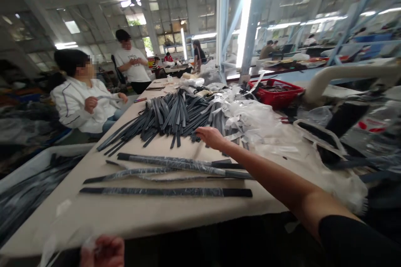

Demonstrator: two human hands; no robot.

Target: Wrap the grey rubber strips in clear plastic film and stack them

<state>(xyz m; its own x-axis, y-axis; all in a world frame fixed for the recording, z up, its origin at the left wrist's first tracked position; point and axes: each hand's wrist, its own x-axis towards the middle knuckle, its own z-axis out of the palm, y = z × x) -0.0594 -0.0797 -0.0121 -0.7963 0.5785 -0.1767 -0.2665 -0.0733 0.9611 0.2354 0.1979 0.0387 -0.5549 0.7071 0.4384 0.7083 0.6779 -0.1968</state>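
Observation:
My right hand [210,137] reaches across the table to the front edge of a heap of dark grey flat strips [171,117]. Its fingers are pinched together; a faint, blurred sliver hangs below them, too smeared to name. Low at the near left edge, my left hand [105,251] is curled closed around a piece of clear plastic film [49,244], part of which trails to the left. Between the hands lie several long dark strips wrapped in clear plastic, the nearest wrapped strip [166,192] running parallel to the table edge.
White plastic scraps [253,119] are heaped right of the strips, before a red basket [275,91]. A pale bin [72,150] of wrapped strips stands at the left. A seated co-worker [84,100] holds a strip; another person [131,60] stands behind.

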